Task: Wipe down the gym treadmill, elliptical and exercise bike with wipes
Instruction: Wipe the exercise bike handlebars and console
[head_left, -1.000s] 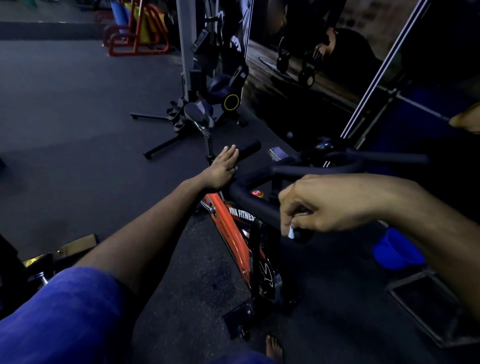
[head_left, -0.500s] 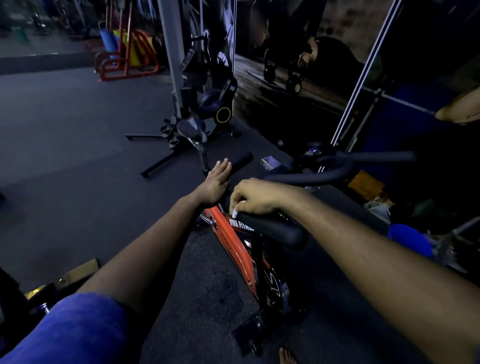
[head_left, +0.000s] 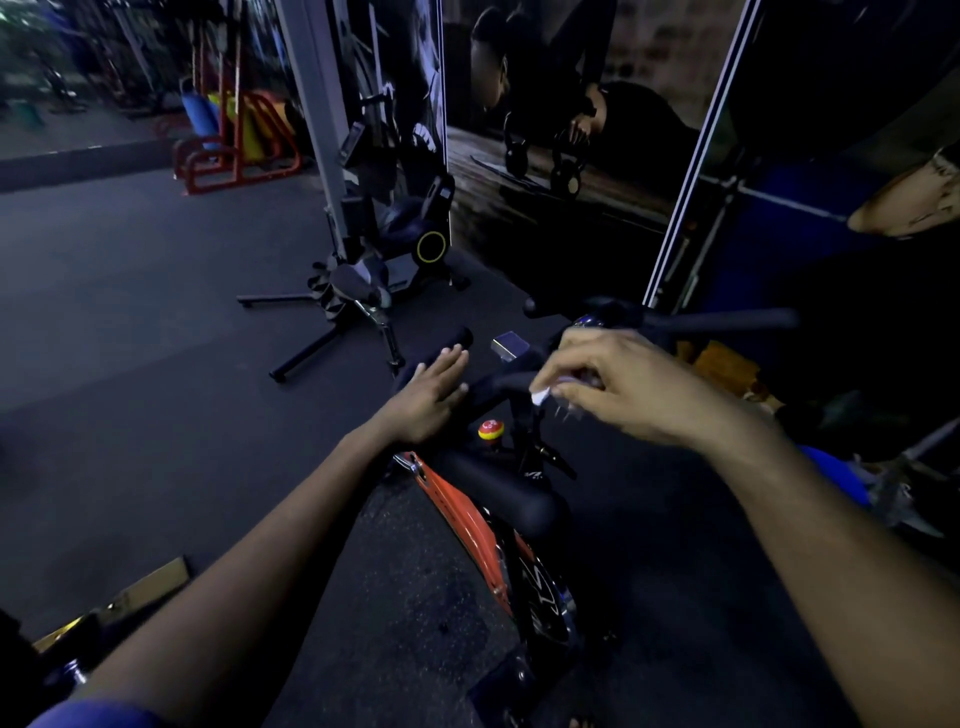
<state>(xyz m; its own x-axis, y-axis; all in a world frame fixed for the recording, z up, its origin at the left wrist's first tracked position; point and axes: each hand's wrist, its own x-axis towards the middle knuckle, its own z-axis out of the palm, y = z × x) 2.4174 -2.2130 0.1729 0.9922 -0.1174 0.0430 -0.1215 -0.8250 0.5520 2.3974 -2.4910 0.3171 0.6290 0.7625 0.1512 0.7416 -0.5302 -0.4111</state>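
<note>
An exercise bike's handlebar (head_left: 498, 488) looks covered in matt black foam or rubber, while its orange frame (head_left: 467, 519) has a smooth, glossy painted finish and a shiny red and yellow plastic knob (head_left: 490, 429). The floor (head_left: 156, 322) is dark, matt and slightly grainy, like rubber matting. The right hand (head_left: 618, 384) pinches a small, thin white wipe (head_left: 540, 396), soft and papery.
</note>
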